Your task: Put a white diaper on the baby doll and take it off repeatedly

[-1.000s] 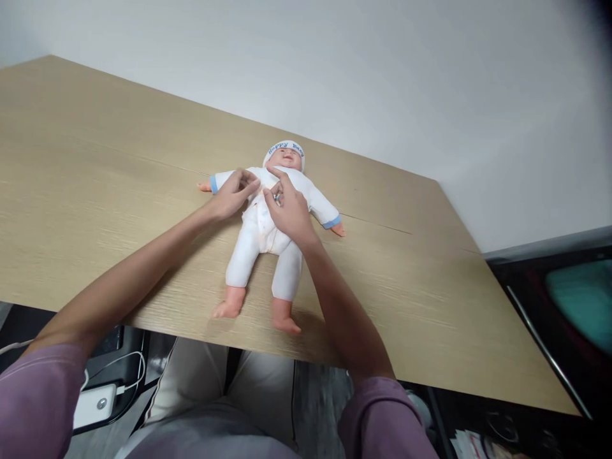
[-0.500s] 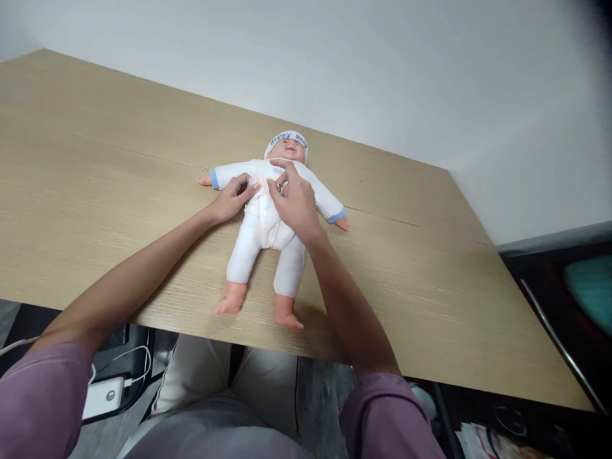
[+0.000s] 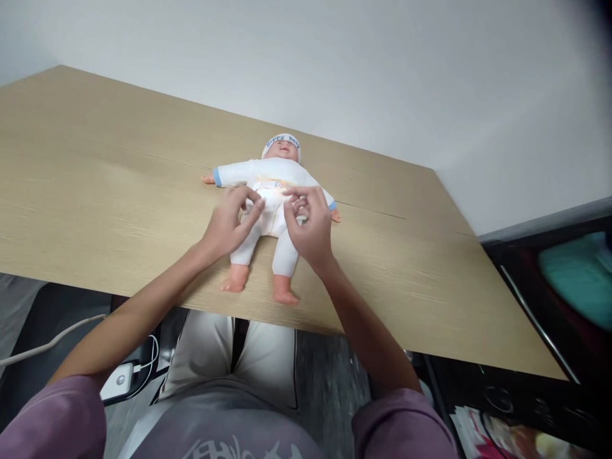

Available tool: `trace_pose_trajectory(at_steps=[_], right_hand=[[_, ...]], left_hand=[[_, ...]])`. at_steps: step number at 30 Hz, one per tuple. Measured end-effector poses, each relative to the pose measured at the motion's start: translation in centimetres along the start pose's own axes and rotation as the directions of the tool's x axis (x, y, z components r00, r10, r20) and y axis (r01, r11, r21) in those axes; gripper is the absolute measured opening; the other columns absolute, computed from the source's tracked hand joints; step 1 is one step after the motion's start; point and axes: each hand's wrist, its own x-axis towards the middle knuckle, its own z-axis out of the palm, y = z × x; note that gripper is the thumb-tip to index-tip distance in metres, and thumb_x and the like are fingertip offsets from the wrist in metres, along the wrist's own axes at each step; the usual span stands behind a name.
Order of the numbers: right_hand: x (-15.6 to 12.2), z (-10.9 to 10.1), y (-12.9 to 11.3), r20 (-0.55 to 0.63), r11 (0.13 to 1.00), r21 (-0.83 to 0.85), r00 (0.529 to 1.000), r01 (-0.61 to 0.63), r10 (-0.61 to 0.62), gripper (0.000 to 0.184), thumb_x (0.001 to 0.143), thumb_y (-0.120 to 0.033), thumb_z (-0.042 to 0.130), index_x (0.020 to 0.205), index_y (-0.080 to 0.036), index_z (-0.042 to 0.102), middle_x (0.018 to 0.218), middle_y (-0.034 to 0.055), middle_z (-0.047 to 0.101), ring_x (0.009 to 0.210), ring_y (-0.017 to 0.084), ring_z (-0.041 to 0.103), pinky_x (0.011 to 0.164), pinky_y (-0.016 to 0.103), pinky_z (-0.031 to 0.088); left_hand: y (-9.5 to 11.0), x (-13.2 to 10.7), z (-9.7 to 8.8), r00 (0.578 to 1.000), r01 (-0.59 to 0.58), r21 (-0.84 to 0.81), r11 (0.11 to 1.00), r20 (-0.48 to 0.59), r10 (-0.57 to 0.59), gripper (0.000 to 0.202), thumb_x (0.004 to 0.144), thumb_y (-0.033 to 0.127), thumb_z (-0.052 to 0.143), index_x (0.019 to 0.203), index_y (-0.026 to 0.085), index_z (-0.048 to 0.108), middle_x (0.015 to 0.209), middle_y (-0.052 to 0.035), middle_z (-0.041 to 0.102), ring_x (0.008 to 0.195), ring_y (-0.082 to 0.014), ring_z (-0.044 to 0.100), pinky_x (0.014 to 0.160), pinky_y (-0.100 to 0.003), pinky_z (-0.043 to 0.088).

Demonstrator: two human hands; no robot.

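Observation:
A baby doll [image 3: 285,169] in a white suit with blue cuffs lies on its back, its head away from me and its bare feet towards me. Its white cap has blue lettering. Round its hips is what looks like a white diaper [image 3: 272,199] with a yellow-orange patterned waistband. Above the doll's left-hand side in view hovers my left hand [image 3: 233,220], thumb and forefinger curved with a gap between them. My right hand [image 3: 310,223] is over the other hip, thumb and forefinger apart and the other fingers curled. Neither hand visibly holds anything.
The doll lies on a wooden table [image 3: 119,191] against a white wall [image 3: 335,64]. Below the near edge, a white device [image 3: 117,381] with a cable rests on a black surface at left. Papers [image 3: 471,427] lie low at right, and a teal item [image 3: 578,277] is beyond the table's right end.
Both hands have come off the doll's waist, drawn back towards me and spread slightly apart. The patterned waistband now shows between them. The camera view has shifted a little.

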Motion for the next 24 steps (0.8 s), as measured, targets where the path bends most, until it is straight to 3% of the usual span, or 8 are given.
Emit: trace_pose_trajectory(at_steps=[1,3,5,10,12,14,19,24], right_hand=[[-1.5,-0.7,-0.5,0.065,0.999,0.034,0.998,-0.016,0.013,0.013,0.109,-0.028,0.063,0.120,-0.026,0.069,0.118,0.0071,0.071,0.092,0.021,0.072,0.079,0.037,0.067],[-4.3,-1.6,-0.7,0.205,0.995,0.058,0.977,-0.079,0.066,0.015,0.109,-0.038,0.067,0.120,-0.027,0.067,0.118,0.0081,0.075,0.100,0.024,0.077,0.081,0.039,0.069],[-6.2,-2.0,-0.1,0.275,0.992,-0.005,0.953,-0.127,0.123,0.016,0.109,-0.041,0.068,0.117,-0.027,0.067,0.113,0.0081,0.078,0.097,0.025,0.078,0.084,0.042,0.068],[-6.8,-1.3,2.0,0.218,0.970,-0.213,0.962,-0.115,0.162,0.016,0.110,-0.040,0.069,0.114,-0.024,0.070,0.095,0.0051,0.075,0.083,0.024,0.072,0.085,0.040,0.058],[-6.1,-0.7,2.2,0.223,0.958,-0.268,0.961,-0.100,0.162,0.016,0.110,-0.039,0.071,0.112,-0.023,0.071,0.093,0.0046,0.073,0.082,0.024,0.069,0.083,0.038,0.054],[-5.5,-0.1,2.2,0.231,0.939,-0.332,0.958,-0.085,0.168,0.016,0.110,-0.038,0.072,0.107,-0.023,0.072,0.094,0.0055,0.072,0.084,0.025,0.068,0.081,0.037,0.051],[-4.9,1.0,2.7,0.217,0.919,-0.381,0.957,-0.099,0.193,0.021,0.111,-0.039,0.073,0.097,-0.023,0.073,0.101,0.0055,0.071,0.085,0.023,0.065,0.079,0.035,0.047],[-4.9,1.1,3.1,0.200,0.938,-0.336,0.966,-0.089,0.164,0.014,0.111,-0.035,0.069,0.106,-0.023,0.075,0.120,0.0091,0.074,0.093,0.024,0.067,0.085,0.037,0.051]], left_hand=[[0.8,-0.7,-0.3,0.992,-0.010,-0.005,1.000,0.127,0.010,0.037,0.118,0.059,0.055,0.105,0.026,0.066,0.099,-0.0061,0.073,0.093,-0.0261,0.063,0.090,-0.043,0.050],[1.3,-1.9,-0.5,0.937,-0.011,0.005,1.000,0.350,0.008,0.039,0.115,0.061,0.058,0.104,0.025,0.069,0.095,-0.0072,0.074,0.093,-0.0284,0.065,0.092,-0.044,0.050],[0.7,-2.6,-0.5,0.901,0.011,0.033,0.999,0.434,-0.024,0.036,0.113,0.058,0.060,0.104,0.024,0.070,0.096,-0.0081,0.076,0.094,-0.0297,0.067,0.095,-0.045,0.050],[-2.0,-2.3,0.2,0.914,0.205,0.029,0.978,0.352,-0.201,0.036,0.105,0.060,0.072,0.108,0.025,0.064,0.087,-0.0037,0.078,0.077,-0.0253,0.070,0.076,-0.037,0.048],[-2.4,-1.8,0.6,0.912,0.249,0.071,0.966,0.318,-0.259,0.043,0.100,0.062,0.079,0.114,0.025,0.063,0.080,-0.0017,0.077,0.072,-0.0259,0.070,0.070,-0.035,0.045],[-2.6,-1.3,1.0,0.908,0.262,0.103,0.960,0.310,-0.281,0.041,0.099,0.063,0.079,0.106,0.026,0.062,0.074,-0.0008,0.077,0.068,-0.0260,0.069,0.069,-0.035,0.042],[-3.0,-0.4,1.7,0.912,0.196,0.096,0.976,0.348,-0.217,0.043,0.103,0.058,0.072,0.080,0.025,0.058,0.070,-0.0009,0.071,0.066,-0.0217,0.061,0.070,-0.034,0.039],[-3.8,-0.1,1.7,0.943,0.039,0.058,0.998,0.329,-0.056,0.039,0.105,0.055,0.070,0.085,0.024,0.060,0.095,-0.0056,0.069,0.087,-0.0248,0.062,0.082,-0.038,0.045]])
